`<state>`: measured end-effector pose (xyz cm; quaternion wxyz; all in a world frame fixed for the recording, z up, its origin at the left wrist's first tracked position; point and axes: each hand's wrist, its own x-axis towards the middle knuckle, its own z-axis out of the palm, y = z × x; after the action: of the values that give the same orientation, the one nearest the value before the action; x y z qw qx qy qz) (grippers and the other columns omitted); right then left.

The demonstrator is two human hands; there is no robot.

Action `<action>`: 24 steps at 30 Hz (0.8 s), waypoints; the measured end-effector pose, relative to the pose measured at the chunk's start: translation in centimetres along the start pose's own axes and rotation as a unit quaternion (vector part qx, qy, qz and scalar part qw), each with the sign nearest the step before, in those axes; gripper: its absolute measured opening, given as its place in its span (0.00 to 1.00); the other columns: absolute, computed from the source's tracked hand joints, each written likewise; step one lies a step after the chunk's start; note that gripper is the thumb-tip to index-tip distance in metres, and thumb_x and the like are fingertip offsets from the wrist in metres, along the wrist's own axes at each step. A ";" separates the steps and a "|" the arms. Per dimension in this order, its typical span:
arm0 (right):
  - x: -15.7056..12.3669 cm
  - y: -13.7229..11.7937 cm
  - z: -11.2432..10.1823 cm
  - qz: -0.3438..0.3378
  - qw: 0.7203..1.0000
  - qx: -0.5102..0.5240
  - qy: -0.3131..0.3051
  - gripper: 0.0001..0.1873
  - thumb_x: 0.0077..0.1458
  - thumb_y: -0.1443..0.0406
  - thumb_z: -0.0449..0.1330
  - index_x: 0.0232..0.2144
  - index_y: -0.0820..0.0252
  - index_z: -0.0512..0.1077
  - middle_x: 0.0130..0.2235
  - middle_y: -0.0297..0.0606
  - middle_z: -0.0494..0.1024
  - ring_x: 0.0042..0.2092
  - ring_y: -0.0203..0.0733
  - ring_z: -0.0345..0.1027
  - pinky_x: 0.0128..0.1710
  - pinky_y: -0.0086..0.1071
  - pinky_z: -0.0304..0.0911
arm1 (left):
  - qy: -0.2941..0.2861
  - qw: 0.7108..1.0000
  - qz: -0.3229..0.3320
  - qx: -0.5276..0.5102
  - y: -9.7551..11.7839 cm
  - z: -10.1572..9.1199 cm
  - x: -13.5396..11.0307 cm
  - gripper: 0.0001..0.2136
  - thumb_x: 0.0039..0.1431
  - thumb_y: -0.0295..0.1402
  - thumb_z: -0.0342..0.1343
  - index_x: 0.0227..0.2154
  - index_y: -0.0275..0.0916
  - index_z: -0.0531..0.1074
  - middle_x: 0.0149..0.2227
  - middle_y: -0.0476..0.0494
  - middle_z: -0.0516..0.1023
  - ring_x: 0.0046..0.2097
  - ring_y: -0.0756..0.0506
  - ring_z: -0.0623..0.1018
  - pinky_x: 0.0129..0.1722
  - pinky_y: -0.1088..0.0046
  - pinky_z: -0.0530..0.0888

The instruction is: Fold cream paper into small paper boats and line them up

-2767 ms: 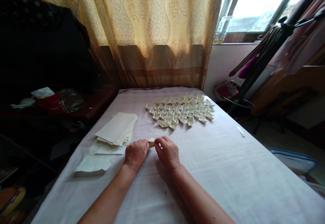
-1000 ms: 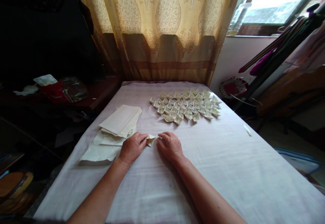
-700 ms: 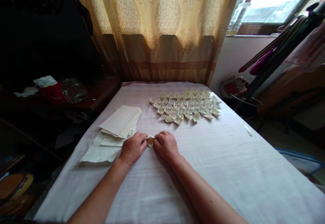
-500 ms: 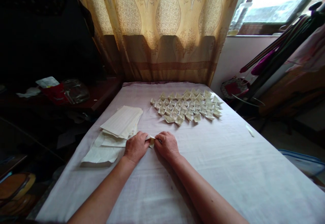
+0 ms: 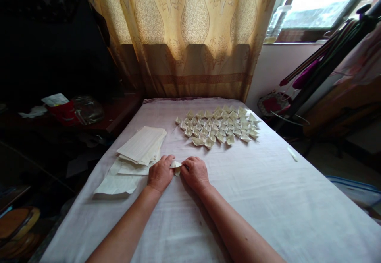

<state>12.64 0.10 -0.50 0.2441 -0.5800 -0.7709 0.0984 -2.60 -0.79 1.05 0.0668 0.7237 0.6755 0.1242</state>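
Observation:
A small folded piece of cream paper (image 5: pixel 176 167) lies between my two hands on the white cloth of the table (image 5: pixel 268 199). My left hand (image 5: pixel 160 173) pinches its left side with curled fingers. My right hand (image 5: pixel 194 172) pinches its right side, fingers curled too. Farther back, several finished folded paper pieces (image 5: pixel 218 126) lie in rows. A stack of flat paper sheets (image 5: pixel 139 147) rests just left of my left hand.
A patterned curtain (image 5: pixel 190 36) hangs behind the table. A dark side table with a red container (image 5: pixel 63 111) stands at the left. A rack with clothes and hangers (image 5: pixel 330 52) stands at the right. A small paper scrap (image 5: pixel 292 154) lies near the table's right edge.
About a second ago my right hand lay just off the paper; it has closed in and now pinches it together with my left. The view has shifted slightly.

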 end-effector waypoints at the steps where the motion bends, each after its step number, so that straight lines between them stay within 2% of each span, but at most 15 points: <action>1: 0.0 0.0 -0.1 -0.001 1.000 -0.003 -0.001 0.08 0.55 0.68 0.60 0.30 0.54 0.80 0.35 0.37 0.80 0.39 0.42 0.69 0.40 0.33 0.57 | -0.006 1.000 0.020 -0.007 -0.4 -0.1 0.0 0.17 0.59 0.28 0.54 0.51 0.46 0.71 0.46 0.43 0.77 0.42 0.43 0.79 0.39 0.70 0.71; 6: -0.3 -0.1 -0.1 -0.015 1.000 -0.013 -0.009 0.08 0.56 0.67 0.59 0.33 0.55 0.80 0.37 0.39 0.79 0.41 0.44 0.69 0.41 0.35 0.57 | -0.044 0.992 0.111 -0.034 -2.2 -0.5 -0.3 0.18 0.60 0.28 0.55 0.52 0.50 0.73 0.47 0.48 0.76 0.45 0.48 0.78 0.45 0.75 0.72; 10: -0.3 0.1 -0.1 -0.038 0.999 -0.016 -0.019 0.13 0.56 0.69 0.59 0.42 0.54 0.79 0.40 0.39 0.80 0.43 0.44 0.69 0.42 0.35 0.58 | -0.055 0.987 0.152 -0.026 -2.6 -0.9 -0.6 0.17 0.62 0.34 0.56 0.55 0.50 0.72 0.48 0.47 0.75 0.45 0.46 0.77 0.46 0.72 0.73; 13: -0.3 0.3 -0.2 -0.070 0.997 -0.016 -0.035 0.12 0.58 0.69 0.59 0.40 0.51 0.79 0.39 0.38 0.80 0.42 0.43 0.69 0.42 0.33 0.59 | -0.045 0.981 0.188 0.009 -2.8 -1.1 -0.9 0.19 0.61 0.39 0.58 0.56 0.51 0.70 0.48 0.45 0.75 0.46 0.43 0.77 0.46 0.67 0.74; 16: -0.4 0.5 -0.5 -0.093 0.994 -0.017 -0.045 0.12 0.59 0.68 0.58 0.40 0.50 0.80 0.40 0.38 0.80 0.42 0.42 0.69 0.43 0.33 0.60 | -0.029 0.976 0.216 0.029 -3.3 -1.3 -1.4 0.21 0.60 0.39 0.60 0.56 0.49 0.70 0.54 0.42 0.74 0.51 0.41 0.76 0.51 0.64 0.73; 19: -0.5 0.7 -0.6 -0.108 0.993 -0.020 -0.049 0.13 0.60 0.69 0.58 0.42 0.50 0.80 0.41 0.38 0.80 0.42 0.42 0.69 0.44 0.34 0.61 | -0.011 0.971 0.237 0.015 -3.9 -1.1 -2.3 0.21 0.62 0.38 0.58 0.57 0.46 0.69 0.58 0.42 0.73 0.54 0.41 0.74 0.55 0.63 0.70; 24: -0.5 0.8 -0.7 -0.130 0.990 -0.019 -0.053 0.14 0.61 0.69 0.57 0.43 0.51 0.79 0.41 0.39 0.79 0.42 0.41 0.69 0.45 0.33 0.61 | 0.011 0.968 0.252 -0.005 -4.4 -0.7 -3.2 0.19 0.65 0.38 0.54 0.58 0.46 0.69 0.56 0.44 0.75 0.52 0.42 0.74 0.54 0.63 0.70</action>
<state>13.81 -0.23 -0.40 0.2028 -0.4730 -0.8535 0.0817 -7.21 -3.68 0.27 0.0298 0.8687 0.4718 0.1481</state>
